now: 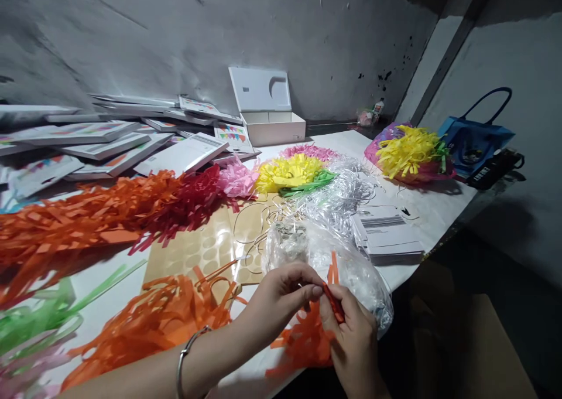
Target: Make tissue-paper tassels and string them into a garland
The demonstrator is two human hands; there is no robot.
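Both hands meet over the table's near edge on one orange paper tassel. My left hand pinches the tassel's rolled top between thumb and fingertips. My right hand grips the same rolled top from the right, and the cut fringe hangs below the hands. A metal bangle circles my left wrist. Just behind the hands lies a clear plastic bag of thin ties. Another orange tassel lies to the left of my left arm.
Orange and red fringes cover the table's left side; pink, yellow and green ones lie in the middle. A sticker sheet, a card stack, an open white box, flat packs and a blue bag surround them.
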